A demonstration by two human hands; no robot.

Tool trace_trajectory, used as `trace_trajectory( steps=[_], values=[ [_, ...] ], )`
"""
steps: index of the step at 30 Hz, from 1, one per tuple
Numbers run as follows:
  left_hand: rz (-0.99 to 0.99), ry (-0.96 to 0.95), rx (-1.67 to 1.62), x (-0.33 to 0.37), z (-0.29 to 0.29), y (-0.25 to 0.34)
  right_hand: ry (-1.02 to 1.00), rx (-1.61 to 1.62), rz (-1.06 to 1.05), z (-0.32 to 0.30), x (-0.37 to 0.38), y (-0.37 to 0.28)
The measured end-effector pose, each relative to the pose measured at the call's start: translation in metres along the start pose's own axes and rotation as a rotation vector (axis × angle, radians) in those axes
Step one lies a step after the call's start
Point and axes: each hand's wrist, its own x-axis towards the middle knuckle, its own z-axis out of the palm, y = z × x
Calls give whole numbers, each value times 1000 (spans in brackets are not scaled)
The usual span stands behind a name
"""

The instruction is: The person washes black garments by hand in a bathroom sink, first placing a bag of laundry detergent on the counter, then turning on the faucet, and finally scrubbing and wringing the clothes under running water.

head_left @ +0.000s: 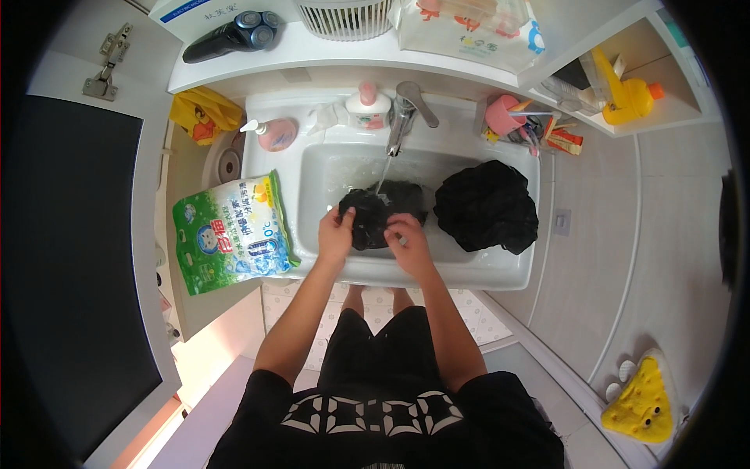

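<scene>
Water runs from the chrome faucet (400,125) onto a wet black cloth (373,223) in the white sink (308,176). My left hand (337,234) grips the cloth's left edge, thumb on top and fingers tucked behind. At its right front side, my right hand (407,241) has its fingers curled and pinching the fabric. What kind of garment it is, I cannot tell. A second black cloth (488,207) lies bunched over the right side of the sink, apart from my hands.
Left of the sink lies a green and white detergent bag (230,234). Behind the basin stand a pink pump bottle (276,134) and a white bottle (369,108). A pink cup (506,116) occupies the back right corner. An electric shaver (234,36) rests on the shelf above.
</scene>
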Motion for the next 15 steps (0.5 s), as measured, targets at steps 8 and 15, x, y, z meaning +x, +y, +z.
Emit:
trace_trajectory(
  steps=[8, 15],
  values=[
    [-43, 68, -123, 2, -6, 12, 130, 339, 581, -10, 6, -2],
    [-329, -170, -95, -42, 33, -8, 214, 542, 540, 12, -2, -22]
  ],
)
